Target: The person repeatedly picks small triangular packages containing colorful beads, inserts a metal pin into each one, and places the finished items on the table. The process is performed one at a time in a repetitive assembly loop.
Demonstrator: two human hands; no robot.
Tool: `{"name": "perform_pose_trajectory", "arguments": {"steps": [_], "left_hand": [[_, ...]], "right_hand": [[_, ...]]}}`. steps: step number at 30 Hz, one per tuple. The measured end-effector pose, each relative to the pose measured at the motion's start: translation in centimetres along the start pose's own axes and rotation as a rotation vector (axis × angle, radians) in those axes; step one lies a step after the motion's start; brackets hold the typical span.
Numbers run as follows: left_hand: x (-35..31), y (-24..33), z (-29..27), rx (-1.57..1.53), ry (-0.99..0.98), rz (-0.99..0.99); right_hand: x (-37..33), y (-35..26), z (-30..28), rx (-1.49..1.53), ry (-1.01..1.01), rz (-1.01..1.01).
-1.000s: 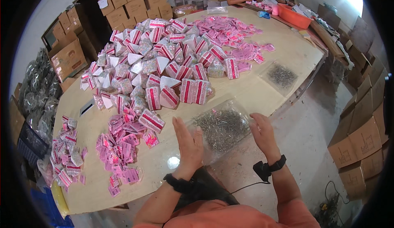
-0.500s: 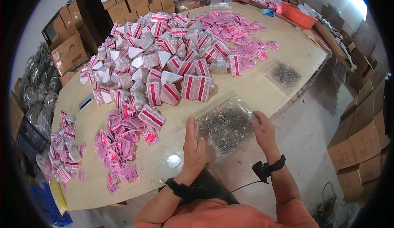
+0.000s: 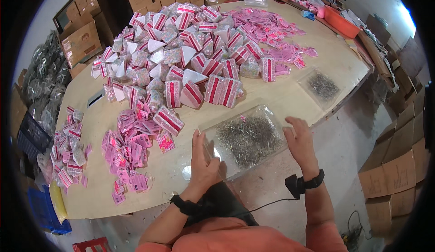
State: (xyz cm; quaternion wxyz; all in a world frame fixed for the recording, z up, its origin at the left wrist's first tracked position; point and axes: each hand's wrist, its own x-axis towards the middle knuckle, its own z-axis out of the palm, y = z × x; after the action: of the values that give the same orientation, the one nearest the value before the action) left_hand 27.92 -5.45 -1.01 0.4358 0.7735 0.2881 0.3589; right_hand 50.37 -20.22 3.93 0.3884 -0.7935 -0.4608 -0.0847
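A shallow clear plastic tray (image 3: 229, 162) lies at the table's near edge, filled with a tangle of thin metal pieces (image 3: 249, 138), like pins or small wires, too fine to name. Along the tray's left side stands my left hand (image 3: 204, 163), open, its fingers stretched upward; whether they touch the tray wall I cannot tell. My right hand (image 3: 301, 142) is off the tray's right side, fingers spread and nothing in them. Left of the tray is a pile of pink printed cards (image 3: 131, 150), with a wrapped cake-slice-shaped piece (image 3: 168, 121) at its edge.
A large heap of cake-slice-shaped pieces (image 3: 181, 57) covers the table's middle, with pink cards (image 3: 267, 25) behind. Another tray of metal pieces (image 3: 321, 87) sits right. Smaller slices (image 3: 68, 161) lie far left. Cartons (image 3: 392, 175) stand right. Two people work beyond, near an orange basin (image 3: 340, 21).
My right hand has let go of the tray's right edge and moved right, its fingers opening. My left hand has shifted a little left. The whole view has turned slightly.
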Motion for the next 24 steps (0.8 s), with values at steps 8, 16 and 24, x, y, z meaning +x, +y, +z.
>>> {"name": "perform_pose_trajectory", "arguments": {"steps": [8,16,24], "left_hand": [[-0.3,-0.6,0.1,-0.003,-0.030,0.038],[-0.2,0.0,0.0,0.105,-0.019,0.079],[-0.2,-0.8,0.5,0.079,0.001,0.131]], "right_hand": [[6.4,-4.0,4.7,0.078,-0.505,-0.161],[7.4,-4.6,9.2,-0.341,-0.535,-0.005],[7.8,-3.4,10.0,-0.168,-0.575,0.115]]}}
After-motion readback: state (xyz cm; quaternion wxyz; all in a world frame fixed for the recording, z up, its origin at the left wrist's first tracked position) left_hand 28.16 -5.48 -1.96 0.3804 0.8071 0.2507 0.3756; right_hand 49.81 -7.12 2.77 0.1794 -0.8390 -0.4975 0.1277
